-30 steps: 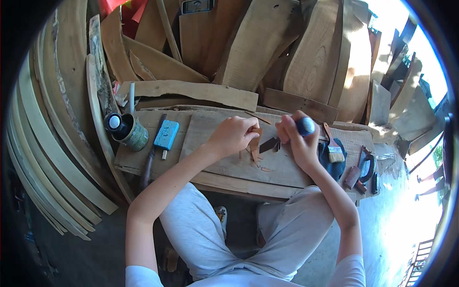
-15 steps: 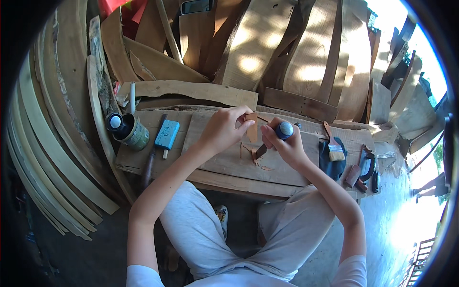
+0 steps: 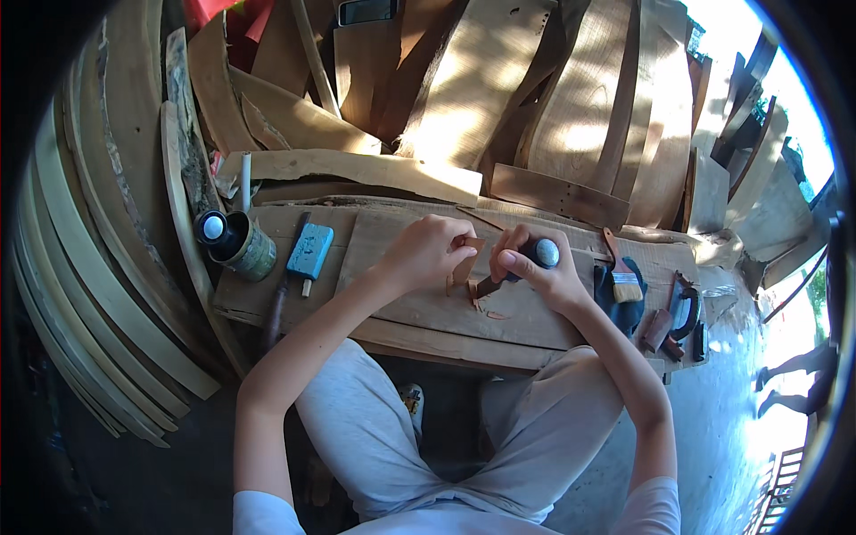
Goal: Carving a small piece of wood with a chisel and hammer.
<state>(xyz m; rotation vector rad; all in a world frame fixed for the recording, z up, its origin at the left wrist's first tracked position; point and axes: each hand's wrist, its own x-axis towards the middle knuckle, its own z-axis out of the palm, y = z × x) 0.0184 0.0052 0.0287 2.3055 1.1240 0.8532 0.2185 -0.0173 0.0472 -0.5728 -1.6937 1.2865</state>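
Seated at a wooden bench (image 3: 535,330), with leaning boards (image 3: 473,80) behind it. At far left, a can (image 3: 254,257) with a dark bottle (image 3: 232,234) inside, then a blue block (image 3: 310,251). With the left hand (image 3: 423,254), pinching a small wood piece (image 3: 466,264) over the bench, fingertips closed on it. With the right hand (image 3: 539,267), gripping a bladed tool (image 3: 488,287) in curled fingers, blade near the wood's lower end; cannot tell if touching. Shavings (image 3: 496,315) just below. Farther right, a brush (image 3: 627,290) on a dark cloth (image 3: 628,315).
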